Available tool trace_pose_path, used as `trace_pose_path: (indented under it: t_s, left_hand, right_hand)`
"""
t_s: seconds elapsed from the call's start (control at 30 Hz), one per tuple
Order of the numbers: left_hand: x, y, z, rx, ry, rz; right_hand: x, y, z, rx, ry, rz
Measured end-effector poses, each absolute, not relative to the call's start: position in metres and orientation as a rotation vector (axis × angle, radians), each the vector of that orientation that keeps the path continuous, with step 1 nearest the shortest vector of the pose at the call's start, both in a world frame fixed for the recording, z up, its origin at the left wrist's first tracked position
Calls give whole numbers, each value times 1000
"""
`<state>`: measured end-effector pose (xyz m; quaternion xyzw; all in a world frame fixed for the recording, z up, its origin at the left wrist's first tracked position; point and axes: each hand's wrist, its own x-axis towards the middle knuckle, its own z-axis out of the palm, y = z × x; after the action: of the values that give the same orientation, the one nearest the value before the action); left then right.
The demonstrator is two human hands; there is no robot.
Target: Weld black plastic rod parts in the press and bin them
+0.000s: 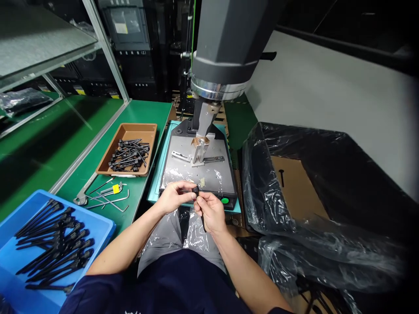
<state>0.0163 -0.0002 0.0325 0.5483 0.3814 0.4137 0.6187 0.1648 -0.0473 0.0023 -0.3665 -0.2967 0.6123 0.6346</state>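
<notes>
In front of the press base, my left hand [175, 197] and my right hand [212, 211] meet over a black rod with a thick head [195, 190]. My left fingers pinch near its head. The right hand's fingers are closed round the upper shaft, and the lower end shows beneath that hand. Fingers cover much of the part between. Beyond the hands, a metal fixture [199, 152] stands on the machine's base plate [176, 172], directly under the metal tool head [207, 117]. A green button [224, 200] sits on the base's front edge, close to my right hand.
At left, a blue tray [106, 224] holds several black headed rods; a brown tray [102, 163] contains thin dark screw-like parts. Hex keys [113, 198] and an adjustable wrench [81, 198] lie between them. At right stands a bin lined with black plastic [262, 192], with cardboard [301, 187] inside.
</notes>
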Motion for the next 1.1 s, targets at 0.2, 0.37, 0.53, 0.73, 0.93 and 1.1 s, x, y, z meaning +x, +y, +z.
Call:
trace_pose_path:
  t_s: [0.2, 0.37, 0.53, 0.73, 0.93, 1.1]
  left_hand:
    - [30, 19, 49, 1252, 814, 910]
    - [37, 24, 57, 1285, 852, 920]
    - [40, 27, 56, 1293, 879, 927]
    - [46, 32, 58, 1220, 798, 945]
    - [51, 37, 58, 1140, 706, 980]
    - [52, 42, 56, 1194, 794, 1012]
  right_hand:
    - [177, -20, 18, -699, -625, 1511]
    - [183, -11, 14, -631, -554, 1619]
    - [185, -8, 10, -595, -548, 1665]
    - [184, -2, 18, -670, -624, 1500]
    - [183, 4, 27, -785, -697, 1289]
    - [185, 6, 33, -838, -786, 1176]
